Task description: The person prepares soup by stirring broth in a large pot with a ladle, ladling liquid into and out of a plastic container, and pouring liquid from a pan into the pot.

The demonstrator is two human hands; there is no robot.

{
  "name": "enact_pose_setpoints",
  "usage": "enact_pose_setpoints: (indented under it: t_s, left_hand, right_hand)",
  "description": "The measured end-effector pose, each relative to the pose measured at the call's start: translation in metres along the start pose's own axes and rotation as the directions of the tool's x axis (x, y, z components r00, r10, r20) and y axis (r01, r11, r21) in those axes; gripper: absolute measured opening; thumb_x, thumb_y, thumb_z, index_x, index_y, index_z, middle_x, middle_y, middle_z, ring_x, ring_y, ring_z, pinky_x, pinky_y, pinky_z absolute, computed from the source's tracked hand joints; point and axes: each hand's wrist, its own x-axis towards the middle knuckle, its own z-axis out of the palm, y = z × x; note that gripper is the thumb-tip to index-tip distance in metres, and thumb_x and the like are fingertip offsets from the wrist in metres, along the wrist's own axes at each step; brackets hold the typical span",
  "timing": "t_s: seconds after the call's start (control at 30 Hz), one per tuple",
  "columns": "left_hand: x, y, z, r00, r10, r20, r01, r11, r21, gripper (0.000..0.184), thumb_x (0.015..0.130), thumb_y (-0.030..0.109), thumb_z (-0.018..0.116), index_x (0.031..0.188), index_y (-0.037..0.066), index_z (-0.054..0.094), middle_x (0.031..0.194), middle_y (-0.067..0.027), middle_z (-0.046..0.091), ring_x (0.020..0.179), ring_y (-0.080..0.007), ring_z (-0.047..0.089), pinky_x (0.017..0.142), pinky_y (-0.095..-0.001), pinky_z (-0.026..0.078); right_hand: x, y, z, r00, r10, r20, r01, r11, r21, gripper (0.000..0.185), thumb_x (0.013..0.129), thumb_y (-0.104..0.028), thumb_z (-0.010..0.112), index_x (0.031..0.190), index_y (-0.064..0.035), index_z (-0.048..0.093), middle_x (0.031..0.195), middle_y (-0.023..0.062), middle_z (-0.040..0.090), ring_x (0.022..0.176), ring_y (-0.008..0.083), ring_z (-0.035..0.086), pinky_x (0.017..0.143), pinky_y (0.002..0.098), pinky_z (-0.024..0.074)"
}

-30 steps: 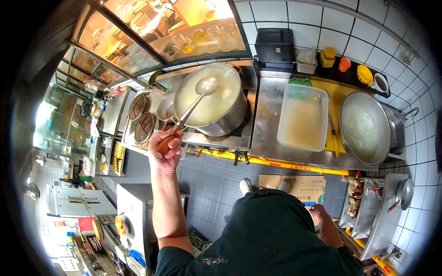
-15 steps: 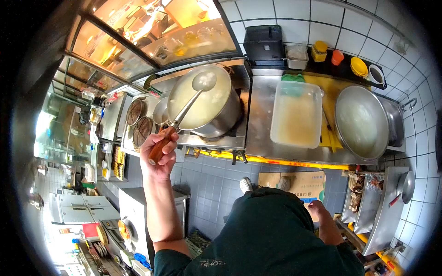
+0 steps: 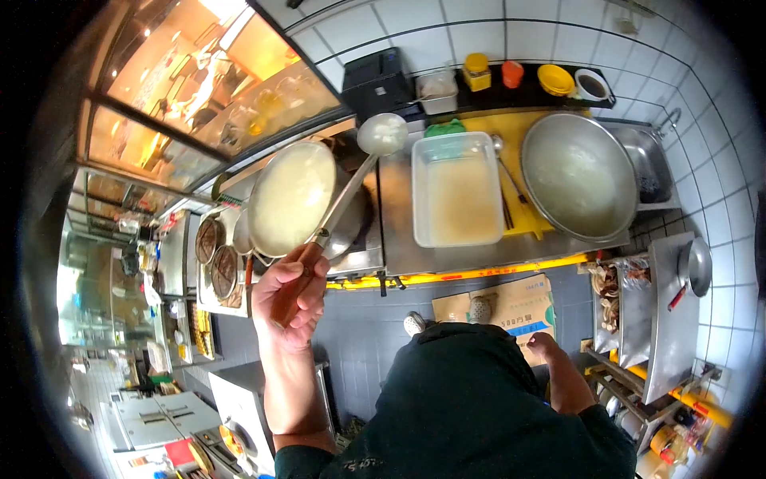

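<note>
My left hand (image 3: 292, 299) is closed round the wooden handle of a long metal ladle (image 3: 383, 134). White soft-looking food lies in the ladle's bowl, which is held above the gap between a big steel pot (image 3: 351, 231) and a clear plastic tub (image 3: 418, 209). Pale cloudy liquid fills the pot, and yellowish liquid the tub. Low at my side, my right hand (image 3: 544, 347) has its fingers curled, with nothing visible in them. To the right of the tub sits a wide steel bowl (image 3: 530, 172) of cloudy liquid.
Another ladle (image 3: 511, 172) lies on a yellow board (image 3: 523, 128) between tub and bowl. A sink (image 3: 650, 164) is at the far right. Jars and cups stand on a black ledge (image 3: 527, 84). Below hangs a frying pan (image 3: 696, 266). Cardboard (image 3: 519, 299) lies underfoot.
The ladle has come up out of the pot and moved right, towards the tub, with white food in its bowl. My view has turned to the right. My right hand stays low.
</note>
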Motion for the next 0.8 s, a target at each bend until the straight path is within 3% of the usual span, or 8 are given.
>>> enact_pose_setpoints:
  t_s: [0.17, 0.3, 0.4, 0.5, 0.57, 0.6, 0.63, 0.8]
  left_hand:
    - [0.02, -0.043, 0.027, 0.993, -0.105, 0.053, 0.103, 0.994, 0.041, 0.045, 0.085, 0.008, 0.051, 0.122, -0.017, 0.043, 0.094, -0.0235, 0.054, 0.046, -0.0145, 0.047, 0.03, -0.0218, 0.037]
    - [0.045, -0.076, 0.044, 0.955, -0.247, 0.167, 0.237, 0.969, 0.075, 0.042, 0.085, 0.008, 0.053, 0.119, -0.015, 0.046, 0.091, -0.0217, 0.057, 0.044, -0.0138, 0.047, 0.031, -0.0217, 0.038]
    - [0.066, -0.104, 0.056, 0.919, -0.323, 0.226, 0.299, 0.945, 0.133, 0.041, 0.085, 0.008, 0.056, 0.118, -0.014, 0.047, 0.09, -0.0203, 0.059, 0.045, -0.0139, 0.049, 0.031, -0.0214, 0.038]
    - [0.084, -0.136, 0.07, 0.903, -0.358, 0.239, 0.273, 0.906, 0.324, 0.043, 0.083, 0.008, 0.061, 0.119, -0.012, 0.051, 0.087, -0.0149, 0.063, 0.048, -0.0144, 0.053, 0.036, -0.0217, 0.039]
    - [0.095, -0.159, 0.074, 0.906, -0.36, 0.222, 0.222, 0.852, 0.474, 0.049, 0.08, 0.006, 0.062, 0.124, -0.013, 0.052, 0.087, -0.012, 0.064, 0.049, -0.0162, 0.054, 0.041, -0.023, 0.04]
    - [0.097, -0.166, 0.08, 0.886, -0.396, 0.241, 0.195, 0.79, 0.581, 0.052, 0.08, 0.006, 0.063, 0.128, -0.011, 0.051, 0.086, -0.0099, 0.063, 0.058, -0.015, 0.057, 0.047, -0.0234, 0.043]
    - [0.099, -0.178, 0.081, 0.91, -0.354, 0.213, 0.127, 0.73, 0.671, 0.053, 0.08, 0.005, 0.063, 0.13, -0.009, 0.052, 0.085, -0.0079, 0.061, 0.063, -0.0133, 0.056, 0.05, -0.0237, 0.044]
    - [0.109, -0.206, 0.066, 0.885, -0.303, 0.354, -0.316, 0.167, 0.934, 0.052, 0.082, 0.001, 0.063, 0.133, -0.005, 0.051, 0.082, -0.0043, 0.054, 0.076, -0.0085, 0.053, 0.062, -0.026, 0.044]
  right_hand:
    - [-0.02, 0.017, 0.005, 0.997, 0.048, -0.059, -0.048, 0.999, 0.005, 0.037, 0.087, -0.032, 0.054, 0.089, 0.0006, 0.072, 0.097, 0.0252, 0.069, 0.096, 0.0389, 0.066, 0.087, 0.0468, 0.0524]
    - [-0.017, 0.06, 0.039, 0.982, -0.134, -0.133, 0.114, 0.982, -0.149, 0.032, 0.081, -0.031, 0.055, 0.083, -0.0045, 0.073, 0.087, 0.0199, 0.07, 0.087, 0.0386, 0.068, 0.081, 0.0462, 0.054]
    - [-0.032, 0.062, 0.046, 0.984, 0.095, -0.151, -0.082, 0.993, 0.089, 0.032, 0.081, -0.031, 0.055, 0.082, -0.0039, 0.073, 0.087, 0.022, 0.07, 0.085, 0.039, 0.068, 0.079, 0.0469, 0.0542]
    - [-0.038, 0.08, 0.055, 0.921, -0.39, -0.023, 0.339, 0.828, -0.446, 0.032, 0.081, -0.03, 0.055, 0.081, -0.0032, 0.073, 0.086, 0.0243, 0.068, 0.084, 0.0398, 0.067, 0.078, 0.0474, 0.0542]
    - [-0.045, 0.065, 0.056, 0.992, -0.019, -0.124, 0.011, 0.998, -0.068, 0.031, 0.081, -0.029, 0.056, 0.08, -0.003, 0.073, 0.086, 0.0239, 0.068, 0.083, 0.04, 0.067, 0.077, 0.0477, 0.0541]
    - [-0.049, 0.056, 0.054, 0.978, 0.175, -0.115, -0.159, 0.978, 0.136, 0.031, 0.08, -0.029, 0.056, 0.08, -0.003, 0.072, 0.086, 0.0237, 0.068, 0.083, 0.0401, 0.068, 0.077, 0.0478, 0.0541]
    - [-0.063, 0.051, 0.041, 0.991, -0.105, -0.082, 0.096, 0.989, -0.108, 0.029, 0.08, -0.028, 0.057, 0.08, -0.0034, 0.072, 0.086, 0.0224, 0.069, 0.083, 0.0401, 0.067, 0.076, 0.0479, 0.0539]
    - [-0.054, 0.044, 0.056, 0.999, -0.02, -0.039, 0.019, 1.0, -0.015, 0.032, 0.084, -0.031, 0.055, 0.089, -0.0029, 0.072, 0.096, 0.0219, 0.069, 0.095, 0.0385, 0.065, 0.082, 0.0463, 0.0533]
